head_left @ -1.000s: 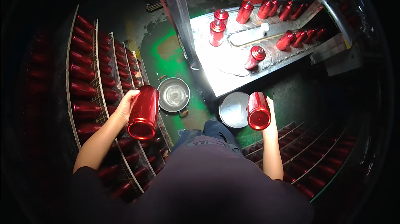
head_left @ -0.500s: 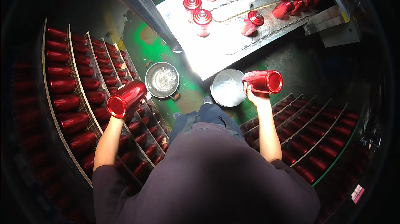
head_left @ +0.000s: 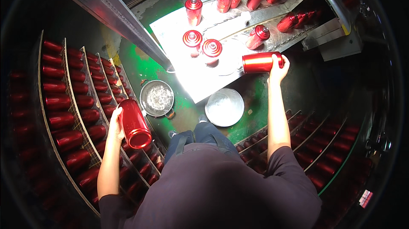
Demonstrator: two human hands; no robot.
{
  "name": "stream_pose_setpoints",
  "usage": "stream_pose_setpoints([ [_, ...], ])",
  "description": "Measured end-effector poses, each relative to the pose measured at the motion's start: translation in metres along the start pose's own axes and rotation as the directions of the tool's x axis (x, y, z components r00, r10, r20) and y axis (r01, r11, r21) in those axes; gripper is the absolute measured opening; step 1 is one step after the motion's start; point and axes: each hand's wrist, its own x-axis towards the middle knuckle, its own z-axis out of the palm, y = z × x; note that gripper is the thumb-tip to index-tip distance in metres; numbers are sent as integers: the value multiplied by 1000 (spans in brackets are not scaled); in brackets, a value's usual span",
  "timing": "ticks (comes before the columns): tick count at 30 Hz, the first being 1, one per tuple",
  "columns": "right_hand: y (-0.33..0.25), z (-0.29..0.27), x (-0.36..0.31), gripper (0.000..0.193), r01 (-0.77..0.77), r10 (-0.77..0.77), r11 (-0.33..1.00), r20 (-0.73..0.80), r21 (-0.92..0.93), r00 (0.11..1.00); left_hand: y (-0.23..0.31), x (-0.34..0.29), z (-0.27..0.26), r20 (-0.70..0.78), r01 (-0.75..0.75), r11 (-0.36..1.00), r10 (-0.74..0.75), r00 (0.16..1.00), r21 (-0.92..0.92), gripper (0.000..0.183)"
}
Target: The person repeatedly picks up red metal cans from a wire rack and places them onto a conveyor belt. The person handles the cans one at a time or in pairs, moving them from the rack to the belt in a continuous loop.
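My left hand (head_left: 115, 124) is closed around the side of a shiny red metal flask (head_left: 134, 120), tilted with its round ridged base toward me, beside the left rack. In my right hand (head_left: 278, 70) is another red metal flask (head_left: 256, 63), lying sideways with my fingers wrapped around its right end. That flask is at the near edge of the brightly lit conveyor table (head_left: 187, 82). Two red flasks with stepped round tops, a left one (head_left: 192, 39) and a right one (head_left: 211, 50), stand close by on the table. A further upright flask (head_left: 258, 37) is just beyond my right hand's flask.
Several more flasks (head_left: 224, 0) line the conveyor, leading into a metal housing (head_left: 330, 3). A handled pan (head_left: 157, 98) and a round metal lid or basin (head_left: 224, 107) lie low, by my feet. Racks of red flasks flank me: left rack (head_left: 70, 105), right rack (head_left: 317, 144). A metal post (head_left: 115, 12) slants in.
My right hand has moved forward with its flask to the table edge, turning it sideways. The left flask has tilted, base toward me. The whole view has shifted a little.
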Motion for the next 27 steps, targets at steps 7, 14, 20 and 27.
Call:
stream_pose_setpoints([
  [7,53,88,24,59,411,-338,818,242,-403,910,-11,20,101,220,-535,523,546,808,664,61],
  [14,93,109,33,63,518,-281,752,513,-407,811,-28,95,207,608,-591,-277,628,486,758,66],
  [20,94,98,61,75,504,-168,776,646,-379,745,-54,209,244,694,-655,-351,610,382,669,59],
  [27,82,26,58,78,369,-43,800,569,-473,821,-112,297,245,707,-634,-333,460,537,698,60],
])
